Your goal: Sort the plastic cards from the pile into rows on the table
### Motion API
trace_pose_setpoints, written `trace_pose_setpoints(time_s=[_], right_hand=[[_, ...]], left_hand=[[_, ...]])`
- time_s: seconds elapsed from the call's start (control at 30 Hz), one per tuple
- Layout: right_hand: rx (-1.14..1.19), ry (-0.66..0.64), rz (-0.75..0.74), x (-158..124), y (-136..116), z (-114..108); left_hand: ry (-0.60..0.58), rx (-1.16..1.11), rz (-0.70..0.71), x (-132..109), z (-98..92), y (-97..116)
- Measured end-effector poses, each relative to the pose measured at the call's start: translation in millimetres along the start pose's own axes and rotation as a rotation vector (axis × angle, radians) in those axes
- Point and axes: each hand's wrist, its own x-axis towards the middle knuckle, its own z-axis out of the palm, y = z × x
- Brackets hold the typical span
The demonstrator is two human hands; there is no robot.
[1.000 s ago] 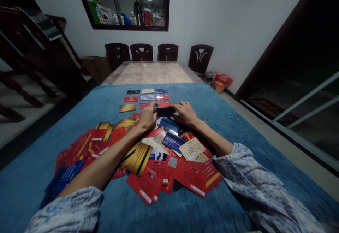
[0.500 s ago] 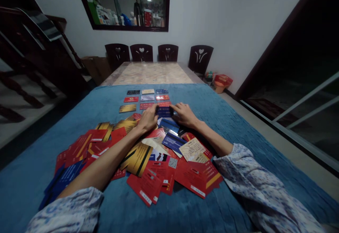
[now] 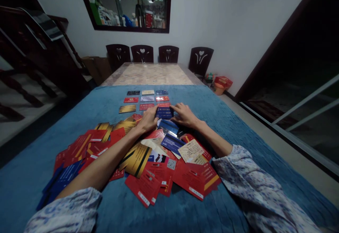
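Note:
A dark blue card with pale print (image 3: 164, 112) is held between my two hands at the far edge of the loose cards. My left hand (image 3: 148, 119) grips its left side, and my right hand (image 3: 184, 114) grips its right side with bent fingers. Just beyond it, small cards lie in three rows, among them a gold card (image 3: 127, 109), a lilac card (image 3: 147, 99) and a black card (image 3: 133, 93). Under and between my forearms spreads a heap with red cards (image 3: 144, 187), gold cards (image 3: 136, 158), a cream card (image 3: 191, 150) and another blue card (image 3: 172, 142).
A blue cloth (image 3: 212, 116) covers the near part of the long table, whose bare marbled top (image 3: 152, 73) shows farther off. Dark chairs (image 3: 201, 58) stand at the far end. More blue cards (image 3: 62, 180) lie beneath my left forearm.
The dark blue card between my hands has tilted so that more of its printed face shows. My hands have barely shifted, and the view has moved slightly.

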Motion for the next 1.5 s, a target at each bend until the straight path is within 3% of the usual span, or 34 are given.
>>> trace_pose_setpoints(time_s=[0.27,0.43,0.7,1.1,1.5], right_hand=[[-0.006,-0.057,-0.008,2.5,1.4,-3.3],[-0.009,-0.128,0.001,5.5,1.4,-8.8],[0.008,-0.199,-0.014,12.6,5.3,-17.0],[0.102,-0.186,-0.059,32.5,30.4,-12.3],[0.068,-0.233,-0.031,67.0,49.9,-11.3]], left_hand=[[-0.069,0.036,-0.024,4.4,-1.6,-5.6],[-0.18,0.124,-0.064,5.6,-10.4,2.6],[-0.246,0.134,-0.08,14.7,-17.0,6.3],[-0.29,0.212,-0.057,36.1,-25.5,4.7],[-0.297,0.317,-0.099,72.1,-25.0,-5.8]])
